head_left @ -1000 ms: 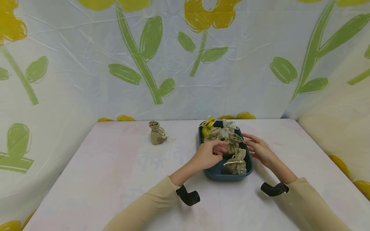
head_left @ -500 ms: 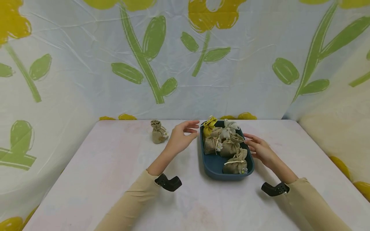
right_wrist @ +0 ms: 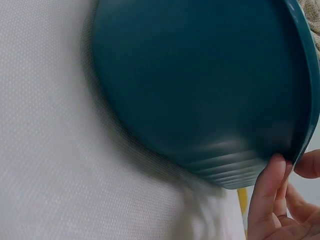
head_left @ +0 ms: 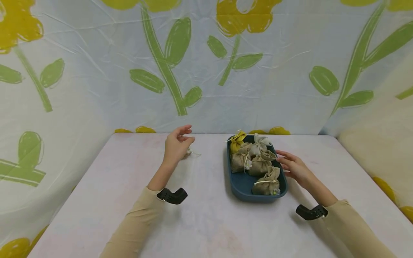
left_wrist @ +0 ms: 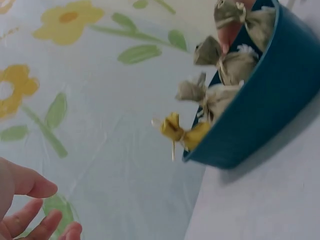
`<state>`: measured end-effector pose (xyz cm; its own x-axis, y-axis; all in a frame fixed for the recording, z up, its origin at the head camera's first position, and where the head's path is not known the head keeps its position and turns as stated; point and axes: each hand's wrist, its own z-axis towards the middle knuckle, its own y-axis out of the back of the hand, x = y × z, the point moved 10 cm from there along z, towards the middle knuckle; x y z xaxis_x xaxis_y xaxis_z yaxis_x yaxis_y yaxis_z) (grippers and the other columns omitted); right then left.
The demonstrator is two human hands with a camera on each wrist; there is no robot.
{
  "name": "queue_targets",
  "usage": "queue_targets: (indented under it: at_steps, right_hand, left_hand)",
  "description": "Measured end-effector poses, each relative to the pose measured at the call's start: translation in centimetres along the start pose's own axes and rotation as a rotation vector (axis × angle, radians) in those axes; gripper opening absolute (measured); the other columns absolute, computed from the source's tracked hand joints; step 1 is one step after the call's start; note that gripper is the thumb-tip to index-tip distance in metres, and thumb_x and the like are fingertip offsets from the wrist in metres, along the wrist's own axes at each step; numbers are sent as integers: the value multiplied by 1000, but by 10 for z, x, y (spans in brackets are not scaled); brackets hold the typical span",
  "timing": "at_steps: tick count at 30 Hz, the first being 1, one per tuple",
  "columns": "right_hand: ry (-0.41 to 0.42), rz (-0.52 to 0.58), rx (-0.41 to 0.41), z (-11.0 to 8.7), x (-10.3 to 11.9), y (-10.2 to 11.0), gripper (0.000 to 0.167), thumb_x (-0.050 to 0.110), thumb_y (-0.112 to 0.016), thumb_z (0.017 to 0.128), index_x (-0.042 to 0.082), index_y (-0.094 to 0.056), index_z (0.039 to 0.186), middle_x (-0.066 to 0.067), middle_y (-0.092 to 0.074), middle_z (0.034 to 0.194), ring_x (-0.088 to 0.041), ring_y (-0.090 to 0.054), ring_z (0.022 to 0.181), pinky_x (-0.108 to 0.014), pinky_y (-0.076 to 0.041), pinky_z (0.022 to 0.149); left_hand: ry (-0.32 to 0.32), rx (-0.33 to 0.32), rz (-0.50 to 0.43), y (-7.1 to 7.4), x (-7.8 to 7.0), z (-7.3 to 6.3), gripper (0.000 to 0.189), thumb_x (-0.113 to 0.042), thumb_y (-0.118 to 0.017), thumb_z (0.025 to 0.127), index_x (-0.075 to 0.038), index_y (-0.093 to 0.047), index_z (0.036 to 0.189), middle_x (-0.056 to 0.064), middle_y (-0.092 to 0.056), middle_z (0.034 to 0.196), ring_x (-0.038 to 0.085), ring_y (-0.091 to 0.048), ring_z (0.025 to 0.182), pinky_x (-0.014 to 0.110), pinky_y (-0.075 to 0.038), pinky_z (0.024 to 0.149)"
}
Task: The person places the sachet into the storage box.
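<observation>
My left hand is over the far left of the table, fingers apart and loosely bent with nothing between them. It hides most of a small burlap drawstring pouch; a bit of its flower trim and its string show beside the fingers. At the right, my right hand pinches the side rim of a blue plastic tub, thumb and fingers on either side of the edge. Inside sit a yellow pouch, a pale grey pouch and several burlap pouches, tied at their necks.
A white cloth covers the table, and a flower-printed sheet hangs close behind its far edge. The tub's near left corner shows its bare floor. Black camera mounts sit on both wrists.
My left hand has left the tub, uncovering the pouches there, and moved left over the lone burlap pouch. The right hand stays at the tub's rim. The head view has shifted slightly.
</observation>
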<state>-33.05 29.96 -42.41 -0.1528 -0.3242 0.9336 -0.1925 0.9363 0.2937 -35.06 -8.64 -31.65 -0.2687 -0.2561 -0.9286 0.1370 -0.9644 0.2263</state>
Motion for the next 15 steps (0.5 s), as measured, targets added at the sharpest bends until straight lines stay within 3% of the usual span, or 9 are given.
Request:
queue_targets:
  at_steps: [4,8,12,15]
  right_hand:
    - [3,9,1,-1,0,1,64,30,-45,102,5,-17,153,23,-57,98,6,-59,87,-22,-52,76]
    - [7,24,8,0,-1,0,62,29,-45,102,6,-19,153,24,-58,96,6,-59,86,-23,-52,75]
    - [8,36,14,0,-2,-1,61,28,-45,102,7,-20,153,21,-59,96,5,-59,86,-23,-52,75]
    - [12,45,19,1,-2,-2,60,28,-45,102,7,-20,153,21,-60,97,5,-60,88,-23,-52,76]
  left_hand:
    - [45,-67,8,17,17,6,38,-9,-68,84,-11,-64,122,11,-68,115,28,-66,98,29,-53,81]
    - [47,-136,17,32,32,12,40,-9,-70,82,-10,-65,121,11,-67,116,28,-63,100,26,-49,76]
    - [25,-202,30,44,45,17,41,-9,-71,81,-8,-64,122,12,-65,120,27,-57,108,31,-47,83]
    - [26,-214,30,48,53,20,43,-11,-72,82,-8,-62,124,11,-62,125,26,-53,113,39,-46,91]
